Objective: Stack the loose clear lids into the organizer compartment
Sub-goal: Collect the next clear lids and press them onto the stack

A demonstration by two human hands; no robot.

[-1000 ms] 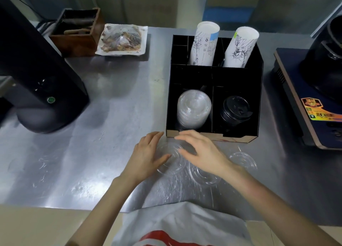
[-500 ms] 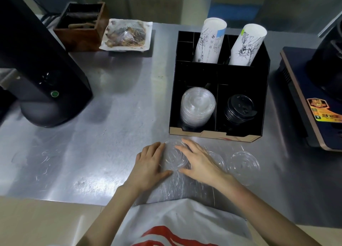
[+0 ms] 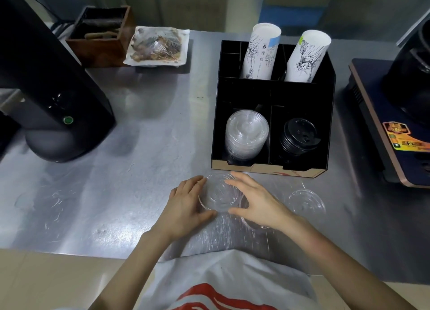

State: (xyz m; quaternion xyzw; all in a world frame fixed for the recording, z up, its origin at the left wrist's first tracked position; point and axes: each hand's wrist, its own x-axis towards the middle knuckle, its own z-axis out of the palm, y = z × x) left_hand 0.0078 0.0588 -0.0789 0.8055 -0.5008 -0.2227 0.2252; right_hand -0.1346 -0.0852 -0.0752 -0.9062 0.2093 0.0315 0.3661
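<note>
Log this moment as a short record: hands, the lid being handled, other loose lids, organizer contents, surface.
left hand: cupped against the left edge of the clear lid
right hand: fingers curved over the lid's right edge
lid state: on the steel counter, just in front of the organizer
other loose lids: one clear lid to the right; another partly hidden under the right hand
front left compartment: stack of clear lids
front right compartment: black lids
back compartments: two paper cup stacks
</note>
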